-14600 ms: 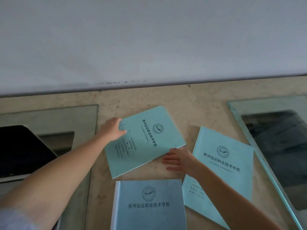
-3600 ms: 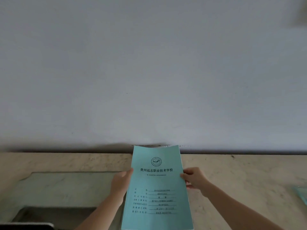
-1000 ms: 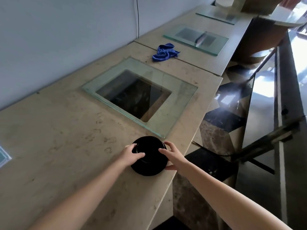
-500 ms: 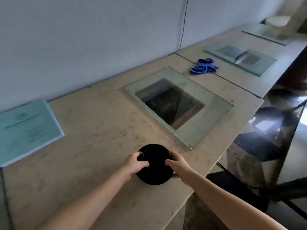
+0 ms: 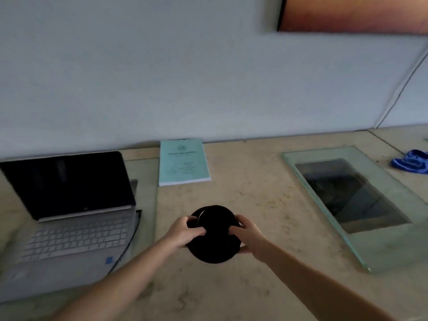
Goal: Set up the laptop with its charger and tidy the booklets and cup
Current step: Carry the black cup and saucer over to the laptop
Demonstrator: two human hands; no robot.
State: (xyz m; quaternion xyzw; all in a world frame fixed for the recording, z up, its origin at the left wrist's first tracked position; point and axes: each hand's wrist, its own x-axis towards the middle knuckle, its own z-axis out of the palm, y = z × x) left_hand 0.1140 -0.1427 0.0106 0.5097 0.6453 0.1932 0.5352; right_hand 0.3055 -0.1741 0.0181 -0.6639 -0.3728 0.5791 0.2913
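Note:
A black cup (image 5: 214,235) with a lid is in the middle of the marble counter (image 5: 254,193), seen from above. My left hand (image 5: 185,230) grips its left side and my right hand (image 5: 246,234) grips its right side. Whether it is lifted off the counter I cannot tell. A neat stack of teal booklets (image 5: 184,162) lies against the wall behind the cup. An open silver laptop (image 5: 69,216) with a dark screen stands at the left, a black cable (image 5: 134,230) running along its right edge.
A glass panel (image 5: 361,205) over a dark opening is set into the counter at the right. A blue cloth (image 5: 411,162) lies at the far right. The grey wall runs along the back.
The view has swung left, bringing the laptop and stacked booklets into sight. Both hands keep hold of the black cup, which now sits closer to the booklets and farther from the counter's front edge.

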